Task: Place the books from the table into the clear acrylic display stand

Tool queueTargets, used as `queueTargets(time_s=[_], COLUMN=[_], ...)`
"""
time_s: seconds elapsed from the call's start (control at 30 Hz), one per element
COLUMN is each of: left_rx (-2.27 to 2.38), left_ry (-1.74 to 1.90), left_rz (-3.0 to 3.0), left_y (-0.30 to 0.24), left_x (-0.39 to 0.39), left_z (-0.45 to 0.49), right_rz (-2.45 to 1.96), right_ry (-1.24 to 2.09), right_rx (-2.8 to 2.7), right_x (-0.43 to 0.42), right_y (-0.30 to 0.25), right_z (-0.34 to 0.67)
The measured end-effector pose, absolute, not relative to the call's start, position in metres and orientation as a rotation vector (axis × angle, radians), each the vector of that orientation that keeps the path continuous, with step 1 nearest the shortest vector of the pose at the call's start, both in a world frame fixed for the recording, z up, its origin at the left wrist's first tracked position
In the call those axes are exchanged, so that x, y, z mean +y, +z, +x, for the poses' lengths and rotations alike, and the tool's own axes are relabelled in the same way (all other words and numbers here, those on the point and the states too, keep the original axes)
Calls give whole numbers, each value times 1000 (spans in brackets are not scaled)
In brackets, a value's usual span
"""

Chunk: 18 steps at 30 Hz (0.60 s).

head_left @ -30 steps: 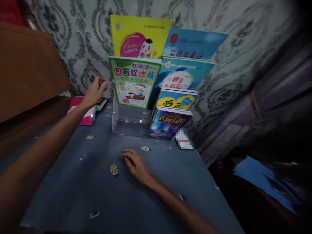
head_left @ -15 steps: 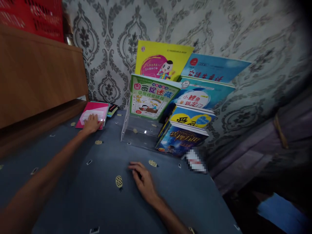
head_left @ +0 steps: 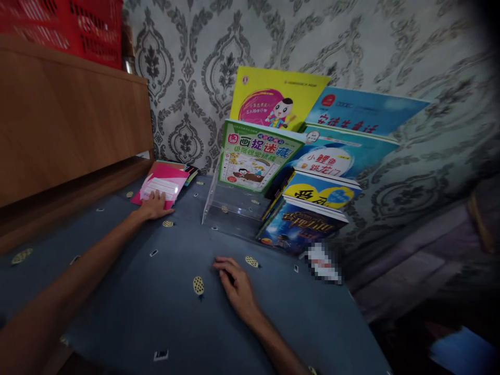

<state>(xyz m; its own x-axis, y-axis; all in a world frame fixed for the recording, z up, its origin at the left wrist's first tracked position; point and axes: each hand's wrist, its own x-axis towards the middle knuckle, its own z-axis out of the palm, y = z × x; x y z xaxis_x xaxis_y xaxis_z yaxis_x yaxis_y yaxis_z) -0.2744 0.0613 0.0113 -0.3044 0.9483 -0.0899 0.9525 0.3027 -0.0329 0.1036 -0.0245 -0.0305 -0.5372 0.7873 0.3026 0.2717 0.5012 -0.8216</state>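
Note:
My left hand [head_left: 155, 204] grips the near edge of a pink book [head_left: 163, 185] and its front edge is tilted up off a small stack of books [head_left: 188, 172] at the back left of the table. My right hand [head_left: 236, 286] lies flat on the blue patterned tablecloth [head_left: 164, 307], fingers spread, holding nothing. A clear acrylic stepped stand [head_left: 230, 205] sits in front of the wall. It carries a green picture book [head_left: 255, 156], a yellow book [head_left: 279, 99], blue books [head_left: 344, 156] and a dark blue book [head_left: 302, 226].
A wooden cabinet [head_left: 66, 114] flanks the left side, with a red crate [head_left: 66, 23] on top. Patterned wallpaper [head_left: 203, 62] backs the stand. The table's right edge drops off to a dark area with purple fabric [head_left: 410, 260].
My left hand came down from beside the green book onto the pink book and has lifted its front edge. The right hand stays flat on the cloth. The view shifted left.

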Motion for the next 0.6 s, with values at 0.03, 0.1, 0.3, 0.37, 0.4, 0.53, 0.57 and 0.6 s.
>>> queueTargets(time_s=[0.03, 0.1, 0.3, 0.37, 0.4, 0.53, 0.57, 0.6], left_rx=[2496, 2508, 2435, 2418, 2419, 2415, 2394, 2358], left_ry=[-140, -174, -232, -230, -226, -214, -214, -217], left_rz=[1822, 1821, 1887, 1949, 1979, 2101, 2130, 2157], left_y=[13, 17, 37, 45, 48, 55, 55, 53], left_x=[62, 65, 78, 75, 72, 52, 47, 42], left_z=[-273, -269, -252, -248, -246, -235, -232, -229], right_rz=[-855, -839, -823, -811, -806, -791, -788, -789], right_ry=[959, 941, 899, 892, 889, 882, 880, 879], right_rx=[-2065, -2074, -2109, -2126, -2130, -2141, -2142, -2142], right_x=[-24, -24, -25, -26, -26, -27, -28, -27], right_y=[-30, -31, -32, -30, -29, -26, -26, -26], right_z=[103, 103, 103, 104, 104, 103, 103, 103])
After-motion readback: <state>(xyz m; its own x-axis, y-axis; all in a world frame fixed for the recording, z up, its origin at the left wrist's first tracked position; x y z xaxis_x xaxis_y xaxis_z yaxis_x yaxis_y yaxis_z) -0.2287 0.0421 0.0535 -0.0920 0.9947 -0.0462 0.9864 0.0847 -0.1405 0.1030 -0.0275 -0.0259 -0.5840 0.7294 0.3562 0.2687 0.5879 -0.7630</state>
